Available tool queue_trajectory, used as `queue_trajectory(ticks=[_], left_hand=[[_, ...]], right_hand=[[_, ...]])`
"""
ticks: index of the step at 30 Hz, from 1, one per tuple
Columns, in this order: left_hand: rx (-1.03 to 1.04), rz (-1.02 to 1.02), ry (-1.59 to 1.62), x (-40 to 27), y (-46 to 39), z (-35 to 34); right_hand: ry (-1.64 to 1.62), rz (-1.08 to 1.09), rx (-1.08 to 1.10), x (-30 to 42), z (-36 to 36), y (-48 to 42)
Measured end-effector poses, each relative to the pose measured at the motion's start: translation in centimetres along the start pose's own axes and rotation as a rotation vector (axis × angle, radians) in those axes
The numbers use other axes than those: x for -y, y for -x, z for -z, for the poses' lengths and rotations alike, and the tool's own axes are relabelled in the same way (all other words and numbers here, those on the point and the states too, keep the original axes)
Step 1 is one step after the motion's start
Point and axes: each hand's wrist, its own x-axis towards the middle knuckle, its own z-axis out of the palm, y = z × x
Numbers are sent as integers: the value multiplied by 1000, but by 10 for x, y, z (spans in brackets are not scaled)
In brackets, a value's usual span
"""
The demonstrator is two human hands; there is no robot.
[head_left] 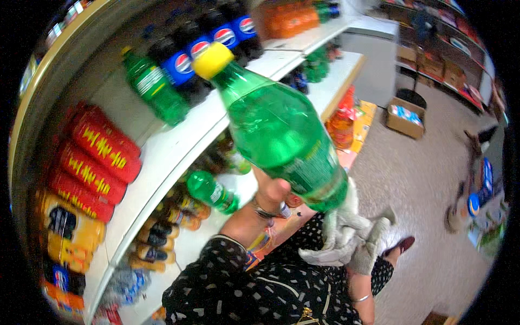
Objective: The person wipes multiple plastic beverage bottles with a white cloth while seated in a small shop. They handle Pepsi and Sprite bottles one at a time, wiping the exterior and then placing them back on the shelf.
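Note:
My left hand (271, 187) grips a large green plastic soda bottle (280, 134) with a yellow cap, tilted so the cap points to the upper left. Most of the fingers are hidden behind the bottle. At its base is a pale grey cloth (339, 243), bunched in my right hand (363, 254). Grey fabric covers that hand, apparently a glove. Whether the cloth touches the bottle is hard to tell. Another green bottle (154, 87) with a yellow cap stands on the white shelf (152, 158), beside several Pepsi bottles (199, 48).
Red shrink-wrapped packs (101, 150) and yellow packs (73, 227) line the shelf at left. A lower shelf holds a smaller green bottle (211, 193) and dark bottles with yellow labels (156, 239). On the floor at right is a cardboard box (405, 120) near a black stand (411, 97).

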Motion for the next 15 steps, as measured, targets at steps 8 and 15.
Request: queue_trajectory(ticks=[8, 15], left_hand=[[-251, -566, -716, -149, -75, 69], [-424, -598, -1151, -209, -124, 120]], right_hand=[[176, 8, -264, 0, 83, -31], [187, -40, -474, -17, 188, -35]])
